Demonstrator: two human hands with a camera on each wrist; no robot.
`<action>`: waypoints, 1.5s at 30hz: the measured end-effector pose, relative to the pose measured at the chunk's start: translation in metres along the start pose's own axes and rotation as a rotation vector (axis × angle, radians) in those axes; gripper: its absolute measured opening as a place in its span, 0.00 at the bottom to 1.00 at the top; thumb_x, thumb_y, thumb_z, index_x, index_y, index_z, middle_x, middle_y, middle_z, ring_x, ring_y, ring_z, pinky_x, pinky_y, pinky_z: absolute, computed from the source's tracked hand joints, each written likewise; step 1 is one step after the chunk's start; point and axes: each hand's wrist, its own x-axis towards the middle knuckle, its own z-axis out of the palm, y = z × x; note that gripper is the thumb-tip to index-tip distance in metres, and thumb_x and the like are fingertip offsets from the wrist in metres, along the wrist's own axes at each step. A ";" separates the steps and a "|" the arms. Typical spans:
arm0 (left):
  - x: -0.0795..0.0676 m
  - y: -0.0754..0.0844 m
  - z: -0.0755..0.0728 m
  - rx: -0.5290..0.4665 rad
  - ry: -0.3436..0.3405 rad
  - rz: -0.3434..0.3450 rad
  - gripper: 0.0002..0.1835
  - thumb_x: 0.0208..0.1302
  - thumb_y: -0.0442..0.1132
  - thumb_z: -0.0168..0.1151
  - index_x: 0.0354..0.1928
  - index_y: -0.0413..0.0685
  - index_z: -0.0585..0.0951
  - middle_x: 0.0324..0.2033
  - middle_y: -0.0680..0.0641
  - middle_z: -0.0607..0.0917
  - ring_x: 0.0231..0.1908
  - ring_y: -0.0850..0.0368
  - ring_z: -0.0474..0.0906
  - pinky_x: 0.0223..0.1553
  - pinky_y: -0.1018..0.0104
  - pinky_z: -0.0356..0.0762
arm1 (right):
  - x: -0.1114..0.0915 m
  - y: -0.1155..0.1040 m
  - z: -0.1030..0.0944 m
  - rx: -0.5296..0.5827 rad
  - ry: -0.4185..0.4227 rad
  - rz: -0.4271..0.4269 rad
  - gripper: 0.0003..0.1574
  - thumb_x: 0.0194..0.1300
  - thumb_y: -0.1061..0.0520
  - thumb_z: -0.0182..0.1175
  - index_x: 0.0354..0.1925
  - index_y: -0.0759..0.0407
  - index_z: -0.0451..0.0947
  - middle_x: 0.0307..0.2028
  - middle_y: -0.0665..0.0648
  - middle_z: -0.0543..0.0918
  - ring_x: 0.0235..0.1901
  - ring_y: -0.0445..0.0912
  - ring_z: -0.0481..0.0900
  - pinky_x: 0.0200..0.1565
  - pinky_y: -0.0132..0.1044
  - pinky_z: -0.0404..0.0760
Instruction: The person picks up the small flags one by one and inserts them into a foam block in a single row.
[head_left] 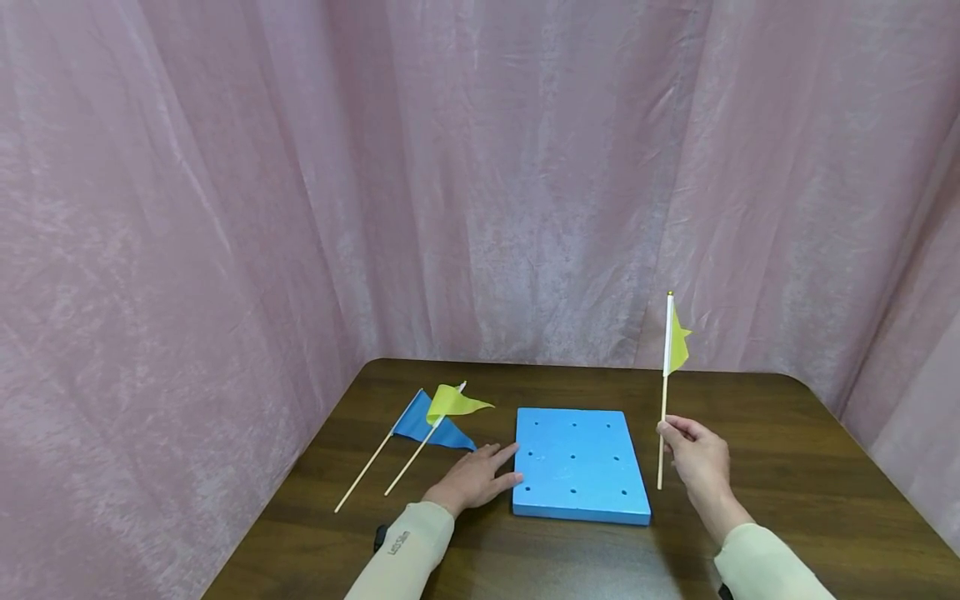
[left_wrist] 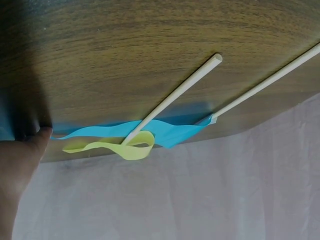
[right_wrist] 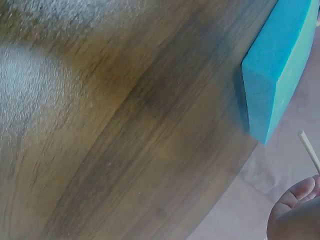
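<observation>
Presently we hold one yellow flag (head_left: 678, 343) aloft, its stick (head_left: 664, 398) near upright and just right of the blue board (head_left: 551, 471). Our right hand (head_left: 699, 457) pinches the stick well below the cloth; our left hand (head_left: 468, 479) lies with fingers extended, tips at the board's left edge, apparently touching it.

Board flat on the tabletop (head_left: 787, 475), nine small holes in three rows of three. Left of it, a second yellow flag (head_left: 446, 402) lies across a blue flag (head_left: 411, 421).

On handling, our judgement: the holes look tight for the stick, so any fitting calls for a plumb stick and a slow approach from straight above. A lower pinch, near the free end, should curb wobble. We would brace the board firmly with the left fingers, lest it skid, and press along the stick, since sideways force could bend it.
</observation>
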 end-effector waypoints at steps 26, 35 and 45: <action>0.000 0.001 0.000 0.015 0.014 -0.005 0.36 0.72 0.67 0.44 0.77 0.65 0.58 0.72 0.43 0.64 0.72 0.44 0.57 0.71 0.46 0.54 | -0.017 0.007 0.027 -0.091 -0.002 -0.204 0.16 0.71 0.53 0.62 0.50 0.63 0.82 0.40 0.61 0.86 0.40 0.55 0.84 0.34 0.28 0.79; -0.002 0.000 0.000 0.003 0.016 0.003 0.36 0.72 0.66 0.45 0.77 0.64 0.59 0.72 0.42 0.64 0.72 0.44 0.57 0.71 0.46 0.54 | -0.020 0.006 0.031 -0.085 -0.020 -0.228 0.16 0.70 0.52 0.63 0.48 0.62 0.82 0.37 0.58 0.86 0.38 0.53 0.84 0.34 0.29 0.79; -0.001 0.000 -0.001 0.002 0.019 0.010 0.36 0.72 0.66 0.45 0.77 0.64 0.59 0.72 0.41 0.64 0.72 0.43 0.57 0.70 0.46 0.55 | -0.021 0.008 0.032 -0.117 -0.041 -0.219 0.16 0.70 0.50 0.63 0.48 0.61 0.81 0.37 0.57 0.85 0.40 0.53 0.84 0.35 0.30 0.78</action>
